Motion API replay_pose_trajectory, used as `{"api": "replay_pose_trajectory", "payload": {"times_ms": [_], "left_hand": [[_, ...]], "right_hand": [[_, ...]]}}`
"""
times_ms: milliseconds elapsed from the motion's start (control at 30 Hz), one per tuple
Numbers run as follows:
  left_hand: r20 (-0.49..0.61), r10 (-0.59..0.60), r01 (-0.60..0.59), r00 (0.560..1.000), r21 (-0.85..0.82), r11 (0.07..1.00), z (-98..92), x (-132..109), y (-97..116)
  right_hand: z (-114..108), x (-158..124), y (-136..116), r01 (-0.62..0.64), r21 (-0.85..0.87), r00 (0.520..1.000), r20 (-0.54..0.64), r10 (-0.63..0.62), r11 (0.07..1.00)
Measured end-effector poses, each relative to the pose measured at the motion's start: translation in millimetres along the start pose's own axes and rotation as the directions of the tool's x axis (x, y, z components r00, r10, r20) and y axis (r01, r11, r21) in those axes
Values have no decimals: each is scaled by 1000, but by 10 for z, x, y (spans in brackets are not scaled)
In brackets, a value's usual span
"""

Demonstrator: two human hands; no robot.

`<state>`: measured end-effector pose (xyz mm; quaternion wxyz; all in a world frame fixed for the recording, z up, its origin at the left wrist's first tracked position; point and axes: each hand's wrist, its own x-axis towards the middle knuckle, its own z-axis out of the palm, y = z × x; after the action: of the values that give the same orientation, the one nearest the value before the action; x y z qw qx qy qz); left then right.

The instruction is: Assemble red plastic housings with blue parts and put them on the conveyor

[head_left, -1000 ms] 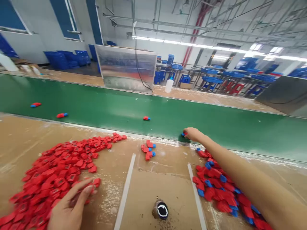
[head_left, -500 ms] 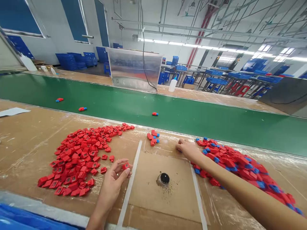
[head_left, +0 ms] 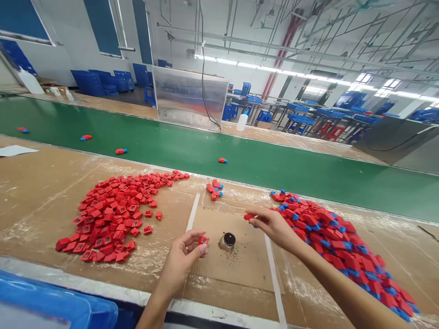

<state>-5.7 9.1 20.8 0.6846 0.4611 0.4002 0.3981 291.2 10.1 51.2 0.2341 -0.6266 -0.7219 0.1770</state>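
Between the thumb and fingers of my left hand (head_left: 183, 256) is a small hollow red plastic block (head_left: 203, 240). My right hand (head_left: 272, 225) pinches a red-and-blue plastic piece (head_left: 248, 217), its blue end mostly hidden by the fingers. Both hands hover over a cardboard sheet (head_left: 240, 267), either side of a round black-topped post (head_left: 229, 239). Left of my left hand spreads a pile of red blocks (head_left: 109, 214). A pile of red-and-blue pieces (head_left: 336, 237) lies beside and beyond my right forearm.
A small cluster of red-and-blue pieces (head_left: 214, 189) lies near the green belt (head_left: 178, 146), which carries several spaced-out pieces. White tape strips (head_left: 274, 278) edge the cardboard. A blue bin (head_left: 58, 301) is at the lower left. A white bottle (head_left: 242, 121) stands beyond the belt.
My right hand has come back from the right-hand pile toward the post, now with a red-and-blue piece showing. My left hand has moved right with its red block.
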Motion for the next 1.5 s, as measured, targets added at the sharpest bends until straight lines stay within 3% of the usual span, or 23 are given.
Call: {"api": "replay_pose_trajectory", "payload": {"times_ms": [100, 233, 500, 1200, 1367, 1500], "left_hand": [[16, -65, 65, 998, -9, 998, 63, 10, -84], [20, -121, 121, 992, 24, 992, 104, 25, -186], [51, -97, 97, 994, -1, 995, 134, -1, -214], [117, -35, 40, 993, -43, 998, 109, -34, -267], [179, -53, 62, 982, -46, 997, 110, -54, -278], [191, -36, 44, 981, -40, 998, 122, -72, -272]], "right_hand": [[4, -244, -272, 89, 73, 996, 4, -90, 993], [91, -372, -442, 138, 29, 990, -8, -138, 990], [213, -389, -466, 172, -2, 985, 0, -172, 985], [203, -337, -552, 229, -36, 973, 13, -228, 973], [119, -293, -677, 215, 13, 976, -42, -214, 977], [180, -325, -826, 179, 115, 984, -10, -179, 977]]}}
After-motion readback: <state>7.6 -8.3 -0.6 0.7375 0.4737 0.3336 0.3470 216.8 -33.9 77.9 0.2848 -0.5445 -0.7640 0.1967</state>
